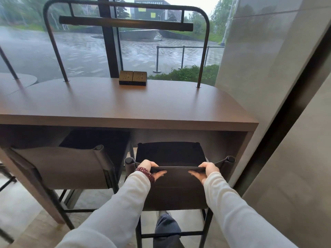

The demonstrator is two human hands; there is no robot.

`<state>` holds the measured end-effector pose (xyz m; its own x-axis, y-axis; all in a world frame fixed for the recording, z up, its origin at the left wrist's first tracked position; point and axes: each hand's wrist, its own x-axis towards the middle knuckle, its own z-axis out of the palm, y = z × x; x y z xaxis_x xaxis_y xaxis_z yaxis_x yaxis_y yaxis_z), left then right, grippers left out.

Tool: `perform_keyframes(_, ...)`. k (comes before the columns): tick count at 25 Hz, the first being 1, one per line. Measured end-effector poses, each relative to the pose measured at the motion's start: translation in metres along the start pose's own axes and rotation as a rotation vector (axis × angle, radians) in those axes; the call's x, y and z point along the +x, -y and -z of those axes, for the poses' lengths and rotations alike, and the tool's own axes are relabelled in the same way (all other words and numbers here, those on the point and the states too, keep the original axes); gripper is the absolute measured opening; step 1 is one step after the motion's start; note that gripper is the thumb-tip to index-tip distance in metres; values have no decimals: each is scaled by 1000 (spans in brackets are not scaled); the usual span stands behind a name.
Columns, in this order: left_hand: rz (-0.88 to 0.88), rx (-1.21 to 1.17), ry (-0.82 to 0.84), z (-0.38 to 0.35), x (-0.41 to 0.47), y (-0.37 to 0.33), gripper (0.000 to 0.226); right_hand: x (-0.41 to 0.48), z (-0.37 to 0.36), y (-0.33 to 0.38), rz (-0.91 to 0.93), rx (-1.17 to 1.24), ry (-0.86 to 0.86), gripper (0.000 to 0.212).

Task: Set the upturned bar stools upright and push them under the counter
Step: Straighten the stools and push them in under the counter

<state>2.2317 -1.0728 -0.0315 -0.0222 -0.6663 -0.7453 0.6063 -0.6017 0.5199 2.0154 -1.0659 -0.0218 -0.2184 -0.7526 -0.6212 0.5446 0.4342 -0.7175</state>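
Note:
A dark bar stool (176, 190) stands upright in front of me, its black seat partly under the brown counter (125, 111). My left hand (152, 170) and my right hand (206, 171) both grip the top edge of its brown backrest, thumbs over the front, fingers behind. A second stool (71, 167) of the same kind stands upright to the left, its seat tucked under the counter.
A black power socket box (132, 78) sits at the counter's back edge below a dark metal lamp frame (125, 24). A grey wall panel (268, 86) closes off the right side. My leg (166, 228) shows below the stool. Glass windows lie behind.

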Motion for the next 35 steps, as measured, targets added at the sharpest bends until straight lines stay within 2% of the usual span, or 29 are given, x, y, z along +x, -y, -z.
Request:
perform_keyframes(3, -22, -132, 9, 16, 19, 1, 11, 18, -7, -22, -29, 34, 12, 14)
perform_keyframes(8, -135, -177, 8, 25, 44, -3, 25, 42, -22, -38, -28, 132, 4, 17)
perform_keyframes(13, -171, -123, 56, 25, 55, -17, 22, 54, -34, -34, -16, 122, -4, 44)
perform_keyframes(20, -197, -65, 61, 22, 70, -33, 16, 78, -48, -32, -51, 16, -14, 38)
perform_keyframes(26, -199, -68, 78, 14, 76, -42, 18, 89, -56, -23, -19, 140, 8, 44)
perform_keyframes(35, -192, -100, 99, 10, 83, -50, 22, 86, -63, -18, 4, 192, 92, 46)
